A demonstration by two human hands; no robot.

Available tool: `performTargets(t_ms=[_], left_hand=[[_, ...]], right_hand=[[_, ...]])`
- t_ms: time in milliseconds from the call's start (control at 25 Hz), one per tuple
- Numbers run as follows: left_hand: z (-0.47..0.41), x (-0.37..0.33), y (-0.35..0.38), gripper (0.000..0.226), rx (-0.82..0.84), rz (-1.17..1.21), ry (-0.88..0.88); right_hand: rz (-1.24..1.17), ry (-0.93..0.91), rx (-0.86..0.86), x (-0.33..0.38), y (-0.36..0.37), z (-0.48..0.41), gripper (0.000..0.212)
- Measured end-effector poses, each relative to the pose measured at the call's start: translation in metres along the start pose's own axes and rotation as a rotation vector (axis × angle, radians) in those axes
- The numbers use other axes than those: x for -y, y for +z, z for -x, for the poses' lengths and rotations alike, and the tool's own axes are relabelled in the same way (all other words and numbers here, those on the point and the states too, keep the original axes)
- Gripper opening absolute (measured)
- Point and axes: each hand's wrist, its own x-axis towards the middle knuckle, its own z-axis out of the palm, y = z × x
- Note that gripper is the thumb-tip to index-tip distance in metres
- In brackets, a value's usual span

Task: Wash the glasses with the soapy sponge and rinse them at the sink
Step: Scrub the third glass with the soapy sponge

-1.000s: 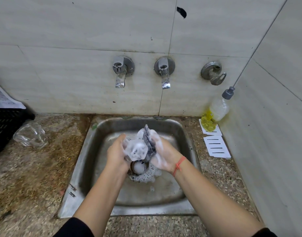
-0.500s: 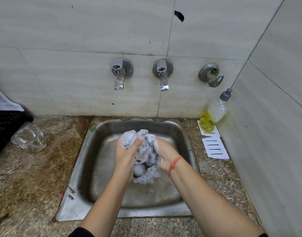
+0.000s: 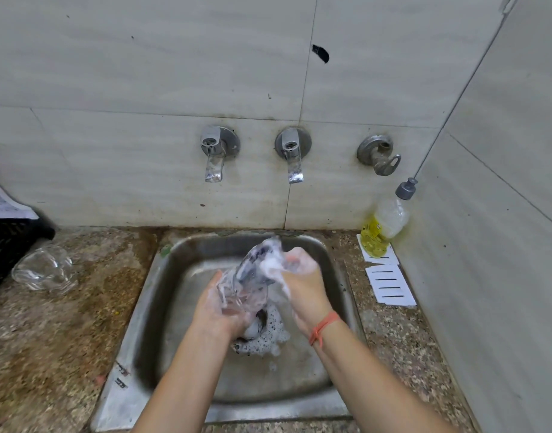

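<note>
Over the steel sink [image 3: 137, 332] my left hand [image 3: 217, 310] grips the base of a clear, foam-covered glass [image 3: 246, 285] that tilts up toward the wall. My right hand [image 3: 302, 285], with an orange band at its wrist, holds a soapy dark sponge [image 3: 265, 254] at the glass's upper end; foam hides most of the sponge. Suds lie around the drain [image 3: 262, 339] below. Another clear glass [image 3: 45, 271] lies on its side on the counter at the left.
Two taps [image 3: 213, 157] [image 3: 293, 157] and a third fitting [image 3: 379, 156] stick out of the tiled wall; no water runs. A yellow soap bottle [image 3: 384, 228] stands at the right corner above striped paper cards [image 3: 390, 284]. A black crate [image 3: 6, 245] sits far left.
The glass has turned so its upper end points up and away. My right hand has risen to that end with the sponge, and my left hand has dropped to the base.
</note>
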Motion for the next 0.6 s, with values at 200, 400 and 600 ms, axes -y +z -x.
performTargets(t_ms=[200,400,600], left_hand=[[0.004,-0.009,0.012,0.049,0.030,-0.020,-0.058],[0.007,-0.008,0.013,0.047,0.009,0.052,0.003],[0.000,-0.009,0.010,0.047,-0.010,0.069,-0.028]], right_hand=[[0.647,-0.622,0.021,-0.011,0.002,0.010,0.035],[0.588,-0.843,-0.300,-0.003,0.003,0.009,0.020],[0.577,-0.793,-0.190,-0.018,0.014,0.015,0.016]])
